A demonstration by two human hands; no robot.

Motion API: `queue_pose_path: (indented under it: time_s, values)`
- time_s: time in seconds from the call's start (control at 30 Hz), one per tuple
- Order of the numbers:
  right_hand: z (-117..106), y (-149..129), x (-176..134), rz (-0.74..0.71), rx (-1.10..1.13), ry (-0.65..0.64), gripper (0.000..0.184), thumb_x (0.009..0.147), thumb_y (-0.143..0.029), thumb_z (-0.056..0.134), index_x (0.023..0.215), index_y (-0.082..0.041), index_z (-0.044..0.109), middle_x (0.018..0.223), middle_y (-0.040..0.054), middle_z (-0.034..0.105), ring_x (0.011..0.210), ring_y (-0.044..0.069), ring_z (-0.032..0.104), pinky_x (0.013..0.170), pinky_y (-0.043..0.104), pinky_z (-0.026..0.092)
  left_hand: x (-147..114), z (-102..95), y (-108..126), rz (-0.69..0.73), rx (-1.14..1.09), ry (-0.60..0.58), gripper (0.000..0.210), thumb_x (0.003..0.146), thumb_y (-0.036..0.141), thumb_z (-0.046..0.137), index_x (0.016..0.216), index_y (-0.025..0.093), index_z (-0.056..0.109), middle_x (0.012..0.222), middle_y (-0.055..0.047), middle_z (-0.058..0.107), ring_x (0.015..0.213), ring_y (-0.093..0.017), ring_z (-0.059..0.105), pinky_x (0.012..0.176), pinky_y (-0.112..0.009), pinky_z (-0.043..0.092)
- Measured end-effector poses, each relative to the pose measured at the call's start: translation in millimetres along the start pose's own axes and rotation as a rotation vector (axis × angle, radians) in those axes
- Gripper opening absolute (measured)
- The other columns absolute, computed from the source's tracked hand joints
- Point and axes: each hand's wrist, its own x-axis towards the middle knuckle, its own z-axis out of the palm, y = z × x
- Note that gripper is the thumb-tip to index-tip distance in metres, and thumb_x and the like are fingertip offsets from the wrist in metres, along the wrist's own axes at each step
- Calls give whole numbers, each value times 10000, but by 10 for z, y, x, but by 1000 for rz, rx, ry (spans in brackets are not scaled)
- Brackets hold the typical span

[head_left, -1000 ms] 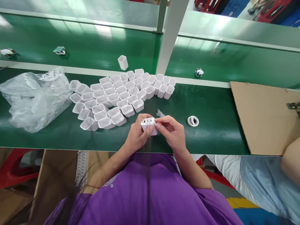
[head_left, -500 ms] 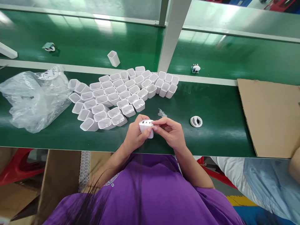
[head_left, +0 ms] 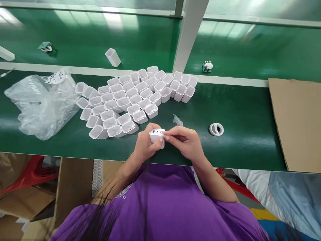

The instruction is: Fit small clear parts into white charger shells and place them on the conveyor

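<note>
We hold a small white plastic charger housing with slotted ports on its end face [head_left: 157, 135] just above the near edge of the green work mat [head_left: 238, 110], in front of our chest. Our left hand [head_left: 145, 144] wraps it from the left and below, fingers closed around its body, while our right hand [head_left: 187, 142] comes in from the right with thumb and forefinger pinched together against the right edge of the end face; whether they grip a tiny part there we cannot tell

We judge the housing to be light, rigid and thin-walled, with a smooth, somewhat slippery moulded skin. It should bear a firm grip on its broad flat sides, so the best hold is across those sides, leaving the port face free; hard squeezing near an open rim might flex it

Just beyond our hands stands a tight cluster of empty white plastic shells [head_left: 132, 97], open ends up, and one lone white shell [head_left: 112, 57] lies well apart on the far belt. A crumpled clear plastic bag [head_left: 42, 102] lies to the left, a small white ring-shaped part [head_left: 216, 129] to the right near a sheet of brown cardboard [head_left: 298, 120]
</note>
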Motion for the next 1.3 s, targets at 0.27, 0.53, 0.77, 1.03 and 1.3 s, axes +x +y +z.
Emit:
queue_pose_path:
  time_s: [0.27,0.53,0.77,1.03,1.3]
  values:
    - [-560,-13,-181,-139,-701,378,260,936,-315,581,1169,-234,666,908,41,666,833,177,619,792,340,512,32,44,-8,-169,-509,-198,345,878,527,544,952,194,489,653,19,636,455,-109,553,404,-198,407]
    - [-1162,449,-542,149,-1272,502,438,880,-543,542,1070,-155,614,1057,162,619,951,305,565,818,460,460,55,79,108,-174,-685,-171,348,875,492,585,973,187,450,841,-58,746,455,-87,556,380,-176,434]
    - [-856,223,-433,291,-892,504,415,796,-494,650,1050,-190,526,711,-4,593,577,178,549,550,291,423,3,73,43,-184,-668,-186,331,867,452,586,1036,187,480,927,-75,745,613,-127,632,417,-182,477]
    - [-15,-147,-140,-261,-573,431,88,935,-234,551,962,-215,632,792,-26,681,583,88,583,558,211,475,-58,51,65,-120,-319,-108,302,870,443,584,1047,204,530,843,-16,728,556,-110,603,452,-188,456]
    - [138,-33,-21,-463,-676,420,108,941,-173,537,1025,-218,586,883,8,717,692,110,662,608,214,524,-55,13,57,-60,-108,-83,291,885,388,534,1107,206,581,789,14,667,577,-111,556,555,-216,450]
